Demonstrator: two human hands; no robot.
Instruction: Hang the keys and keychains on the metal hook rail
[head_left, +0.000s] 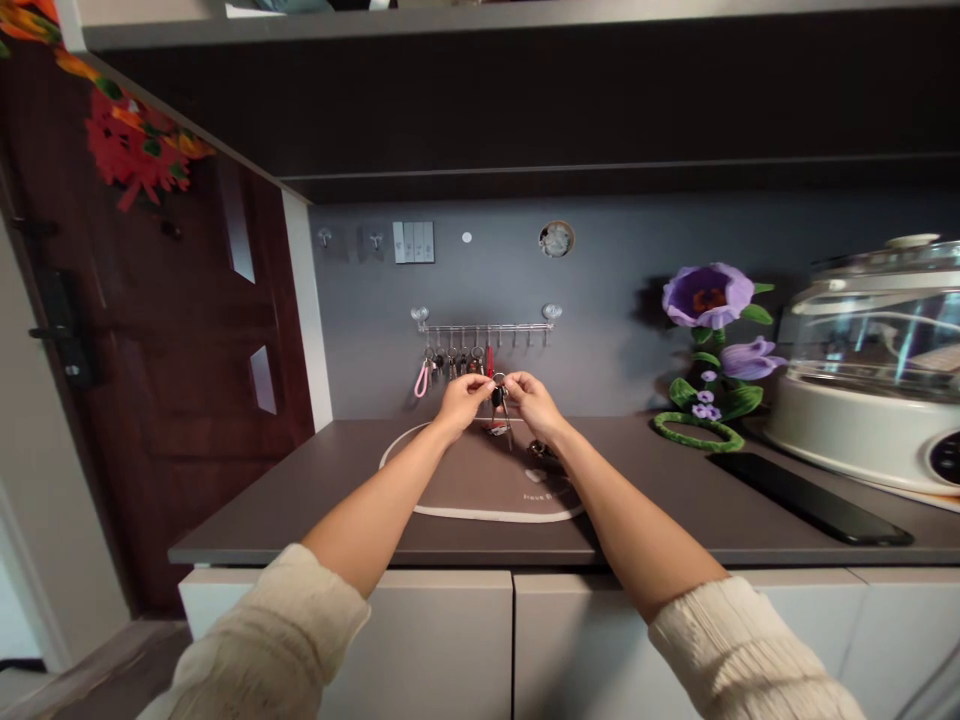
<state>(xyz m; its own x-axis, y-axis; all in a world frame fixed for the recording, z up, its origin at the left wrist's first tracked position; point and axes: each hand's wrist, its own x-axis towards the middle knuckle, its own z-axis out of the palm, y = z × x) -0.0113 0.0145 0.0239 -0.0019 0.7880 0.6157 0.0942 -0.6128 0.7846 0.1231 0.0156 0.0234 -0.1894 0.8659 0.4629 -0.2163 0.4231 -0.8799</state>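
Both my hands are raised above the countertop (315,500), just below a metal hook rail (487,327) on the grey wall. My left hand (463,399) and my right hand (530,398) pinch a bunch of keys (499,398) on a ring between their fingertips. The keys hang down between the two hands. Several other key bunches hang from the left hooks of the rail, one with a pink loop (422,380) and one with a red tag (490,358). More small keys (541,455) lie on the round mat (480,495) under my right wrist.
A purple knitted flower ornament (709,345) stands on the right of the counter. A dark flat slab (810,497) and a white cooker with a glass lid (870,365) lie further right. A dark wooden door (172,330) is at the left. A shelf overhangs above.
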